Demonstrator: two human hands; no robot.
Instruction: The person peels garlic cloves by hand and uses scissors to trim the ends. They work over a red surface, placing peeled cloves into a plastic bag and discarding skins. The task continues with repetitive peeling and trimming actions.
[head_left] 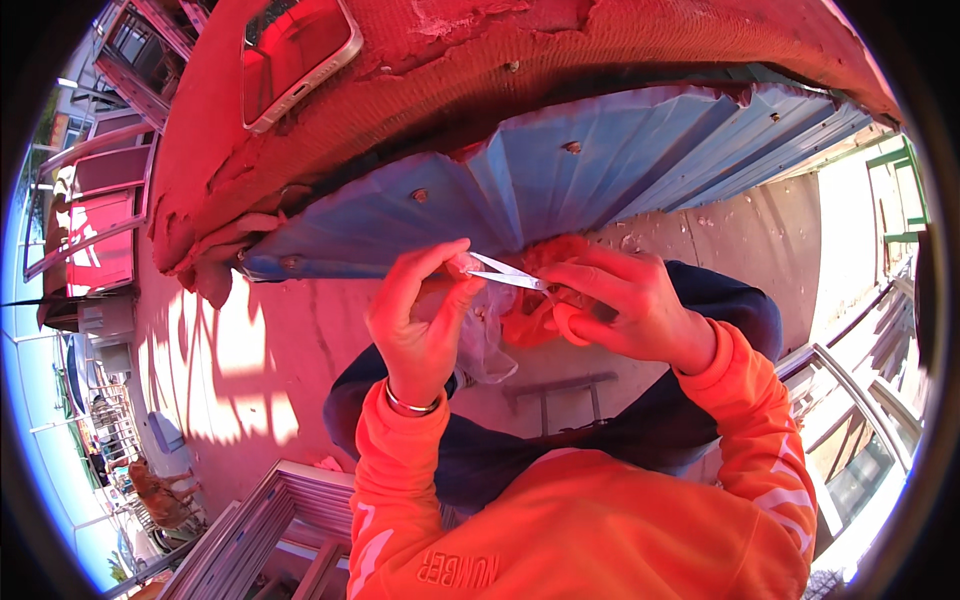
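My left hand [425,315] pinches the top of a small clear plastic bag [487,345] that hangs down between my hands. My right hand [630,300] holds a pair of scissors [512,273] with orange handles. Their silver blades point left and reach the bag's top edge, right by my left thumb and fingers. Something orange-red sits bunched behind the scissors, against my right fingers. Both sleeves are orange, and a metal bangle [412,405] circles my left wrist.
Just beyond my hands is a worn red surface [620,50] with a phone [300,55] lying on it. Its side is blue corrugated sheet [600,170]. Metal window frames lie at lower left [270,525] and right [850,420] on the concrete ground.
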